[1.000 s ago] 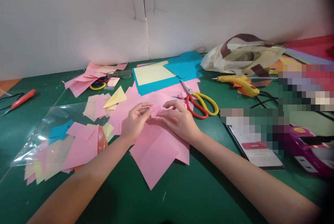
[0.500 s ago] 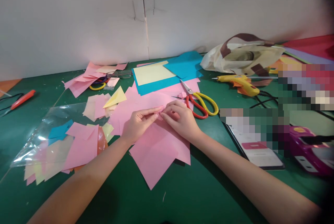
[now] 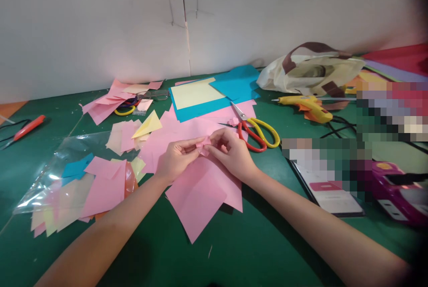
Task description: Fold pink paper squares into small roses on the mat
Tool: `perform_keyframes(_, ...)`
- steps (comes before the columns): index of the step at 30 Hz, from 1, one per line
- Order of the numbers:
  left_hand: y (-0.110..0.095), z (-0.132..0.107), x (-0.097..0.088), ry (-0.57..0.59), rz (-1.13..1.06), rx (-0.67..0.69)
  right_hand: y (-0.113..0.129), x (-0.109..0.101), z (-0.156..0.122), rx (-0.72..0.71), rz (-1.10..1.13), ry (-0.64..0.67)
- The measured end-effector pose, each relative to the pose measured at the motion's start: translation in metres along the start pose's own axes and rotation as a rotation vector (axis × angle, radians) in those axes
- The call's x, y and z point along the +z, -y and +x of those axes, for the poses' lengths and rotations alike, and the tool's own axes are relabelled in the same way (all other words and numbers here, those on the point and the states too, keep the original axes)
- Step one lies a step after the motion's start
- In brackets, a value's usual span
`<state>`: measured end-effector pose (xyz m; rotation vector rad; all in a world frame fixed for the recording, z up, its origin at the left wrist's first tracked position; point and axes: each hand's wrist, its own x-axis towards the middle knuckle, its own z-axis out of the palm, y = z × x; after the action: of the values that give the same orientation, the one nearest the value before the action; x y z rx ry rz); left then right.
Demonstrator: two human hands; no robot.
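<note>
Between my fingertips is a small folded piece of pink paper [image 3: 203, 146]. My left hand [image 3: 177, 156] pinches it from the left, thumb below and fingers on top. From the other side my right hand [image 3: 234, 153] grips it between thumb and bent fingers. Beneath both hands lie pink paper sheets [image 3: 197, 206], some overlapping on the table. A pair of scissors [image 3: 257, 135] with red and yellow handles rests just beyond my right hand, close to a small crumpled or folded pink paper bit [image 3: 233, 121].
Left are a clear plastic bag [image 3: 43, 189] with coloured paper pieces and a red-handled tool [image 3: 30, 127]. Behind lie blue sheets [image 3: 239, 82] and a cream sheet [image 3: 197, 93]. Right are a yellow glue gun [image 3: 307, 105], a cloth bag [image 3: 277, 75], a phone [image 3: 334, 197] and a purple device [image 3: 394, 193].
The small pink paper now shows more between my fingertips, after being mostly covered. My right fingers have shifted slightly, and the pink sheets below have moved a little left.
</note>
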<state>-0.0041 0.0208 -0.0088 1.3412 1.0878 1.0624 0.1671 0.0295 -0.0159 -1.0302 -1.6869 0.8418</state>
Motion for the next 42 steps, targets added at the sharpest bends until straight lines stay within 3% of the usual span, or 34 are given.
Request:
perform_keyframes(8, -0.001, 0.001, 0.000, 0.010, 0.018, 0.052, -0.004, 0.000, 0.004, 0.049, 0.201, -0.024)
perform_keyframes(16, 0.002, 0.003, -0.002, -0.081, -0.164, -0.049, 0.000, -0.005, 0.002, -0.122, -0.038, -0.005)
perform_keyframes(19, 0.002, 0.002, 0.000, -0.081, -0.104, -0.055, -0.002, -0.004, 0.001, -0.161, -0.158, -0.003)
perform_keyframes(25, -0.005, -0.001, 0.005, -0.064, 0.125, 0.034, -0.005, 0.000, 0.000, -0.082, -0.275, 0.026)
perform_keyframes(34, -0.010, -0.003, 0.008, -0.001, 0.171, 0.030, 0.000, 0.001, 0.000, 0.055, -0.218, 0.025)
perform_keyframes(42, -0.008, -0.003, 0.008, -0.034, 0.218, 0.070, 0.004, 0.000, -0.001, 0.112, -0.145, 0.030)
